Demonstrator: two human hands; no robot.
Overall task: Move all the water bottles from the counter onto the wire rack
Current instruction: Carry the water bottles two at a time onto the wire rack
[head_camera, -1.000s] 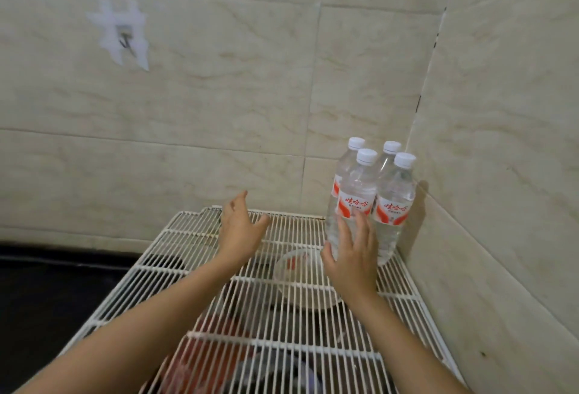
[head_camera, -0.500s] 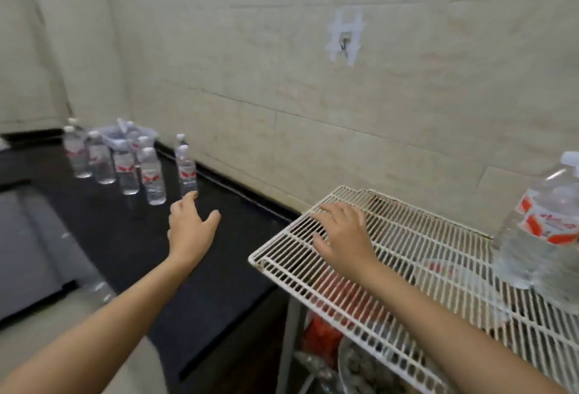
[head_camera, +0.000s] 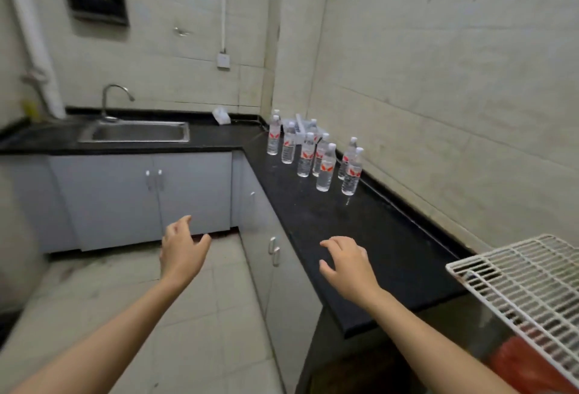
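Note:
Several clear water bottles (head_camera: 326, 167) with white caps and red labels stand upright in a cluster on the black counter (head_camera: 360, 237), near the corner by the wall. Only a corner of the white wire rack (head_camera: 520, 271) shows, at the right edge beyond the counter's end. My left hand (head_camera: 181, 251) hovers over the floor, fingers apart, holding nothing. My right hand (head_camera: 347, 263) hovers above the near part of the counter, fingers spread and empty. Both hands are well short of the bottles.
A steel sink (head_camera: 138, 132) with a tap sits in the counter at the back left. Grey cabinets (head_camera: 150, 196) run below. Torn plastic packaging (head_camera: 300, 125) lies behind the bottles. A red object (head_camera: 532, 359) lies under the rack. The tiled floor (head_camera: 203, 315) lies to the left.
The view has swung left from the rack to the counter. My right hand came off the rack and now hovers over the counter. Both hands stay empty.

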